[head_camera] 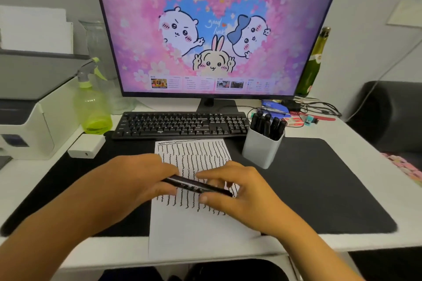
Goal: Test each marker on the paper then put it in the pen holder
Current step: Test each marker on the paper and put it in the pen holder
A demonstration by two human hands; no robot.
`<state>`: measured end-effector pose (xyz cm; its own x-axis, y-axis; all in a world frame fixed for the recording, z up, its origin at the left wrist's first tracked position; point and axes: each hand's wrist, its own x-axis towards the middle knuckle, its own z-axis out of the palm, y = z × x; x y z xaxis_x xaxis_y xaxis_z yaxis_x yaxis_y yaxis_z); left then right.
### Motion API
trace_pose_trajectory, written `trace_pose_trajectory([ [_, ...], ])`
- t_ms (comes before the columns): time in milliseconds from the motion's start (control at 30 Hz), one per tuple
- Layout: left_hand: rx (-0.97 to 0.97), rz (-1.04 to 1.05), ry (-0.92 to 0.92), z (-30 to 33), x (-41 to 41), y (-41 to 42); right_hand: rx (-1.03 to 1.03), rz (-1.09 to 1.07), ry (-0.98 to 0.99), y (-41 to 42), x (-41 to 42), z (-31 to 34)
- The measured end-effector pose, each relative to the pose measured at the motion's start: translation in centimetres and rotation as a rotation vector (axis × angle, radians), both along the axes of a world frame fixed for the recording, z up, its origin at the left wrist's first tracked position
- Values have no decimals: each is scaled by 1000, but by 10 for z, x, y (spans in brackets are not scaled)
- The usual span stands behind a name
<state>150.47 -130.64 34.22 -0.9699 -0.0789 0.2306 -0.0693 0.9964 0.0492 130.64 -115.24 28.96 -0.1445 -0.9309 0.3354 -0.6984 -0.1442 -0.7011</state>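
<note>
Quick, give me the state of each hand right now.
Left hand: grips one end of the black marker.
Right hand: pinches the marker's other end, above the paper.

White desk [356,238] with a black desk mat [319,189] across the middle. On the mat: paper [201,230] at 6 o'clock, overhanging the desk's front edge, and a white pen holder [260,150] at 2 o'clock. Black keyboard [180,124] at 12, monitor stand [217,105] behind it. Green spray bottle [92,107], white charger block [86,146] and printer [25,125] at 10. Green glass bottle [314,64] and cable clutter [319,107] at 2.
</note>
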Motion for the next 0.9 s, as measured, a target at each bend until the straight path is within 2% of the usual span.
trace_pose_trajectory([
  [67, 98, 3, 42, 4, -5, 5, -17, 18, 314, -3, 1, 5],
  [100, 132, 13, 122, 5, -9, 8, -36, 24, 345, -3, -2, 9],
  [133, 161, 46, 212, 4, -10, 8, -58, 8, 296, -2, -7, 15],
  [200, 246, 170, 336, 1, -9, 3, -119, -119, 66, 4, -29, 29],
  [267, 276, 268, 340, -8, -5, -6, -224, -353, -98, 10, -56, 37],
  [367, 247, 359, 248, -32, -4, -19, -337, -676, -177, 9, -93, 37],
  [467, 335, 473, 141, -58, -5, -30, -341, -832, -142, 1, -110, 32],
  [600, 407, 626, 47, -90, -4, -41, -349, -897, -107, -9, -114, 21],
  [733, 424, 712, 104, -108, -1, -48, -295, -932, -119, -17, -115, 14],
  [900, 411, 710, 159, -116, -1, -50, -267, -1022, 89, -20, -114, 12],
])
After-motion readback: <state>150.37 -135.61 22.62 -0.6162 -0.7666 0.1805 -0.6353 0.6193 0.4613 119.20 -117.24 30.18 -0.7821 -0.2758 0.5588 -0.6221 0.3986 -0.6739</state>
